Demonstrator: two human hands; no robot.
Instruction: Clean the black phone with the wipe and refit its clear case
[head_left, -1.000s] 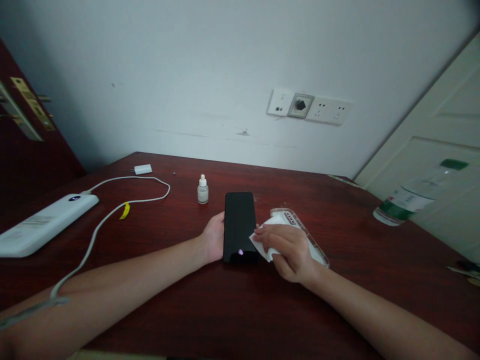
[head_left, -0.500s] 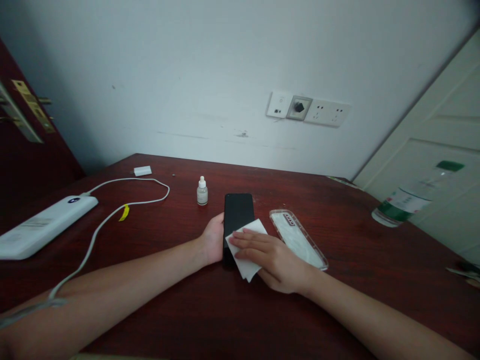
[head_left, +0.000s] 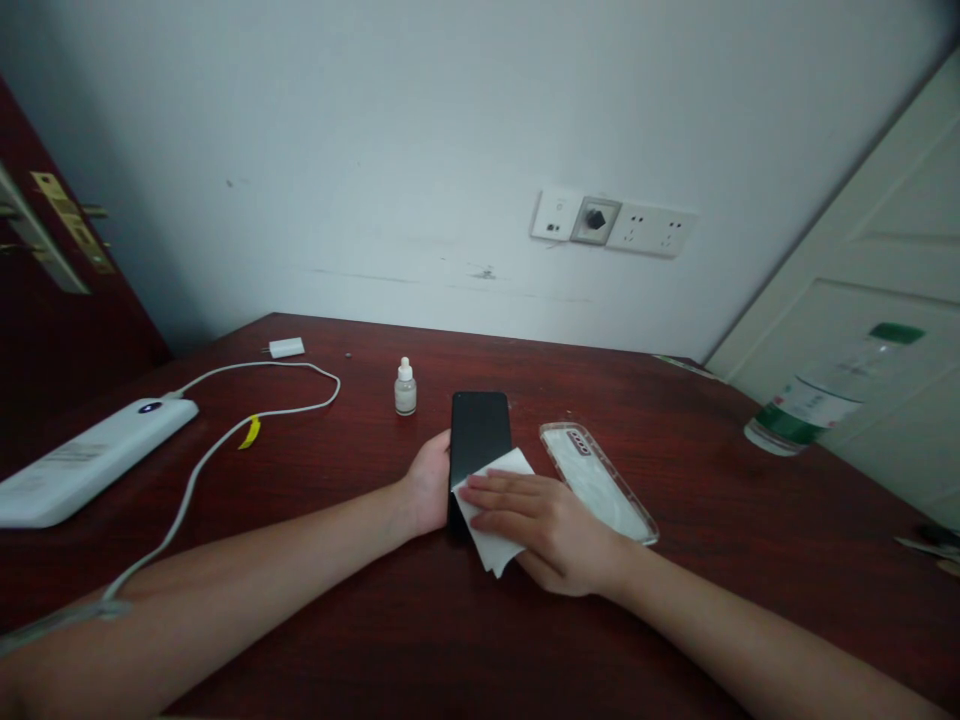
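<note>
Head view: the left hand point(head_left: 429, 487) grasps the black phone point(head_left: 481, 428) along its left edge, the palm beside the lower half and most fingers hidden, so the phone sits just right of that grip, its top end pointing toward the wall. The right hand point(head_left: 551, 525) holds a white tissue point(head_left: 491, 552) under nearly straight fingers, over the phone's lower part; its thumb's hold is hard to make out. Just right of this hand lies a clear phone case point(head_left: 600, 485), on the dark red table point(head_left: 360, 620). Beyond the left hand stands a small dropper bottle point(head_left: 405, 393). Farther left are a white power bank point(head_left: 97, 465), its white cable point(head_left: 192, 478) with a yellow tag point(head_left: 251, 433), and a plug adapter point(head_left: 287, 348). Well to the right is a green-capped water bottle point(head_left: 814, 402).
</note>
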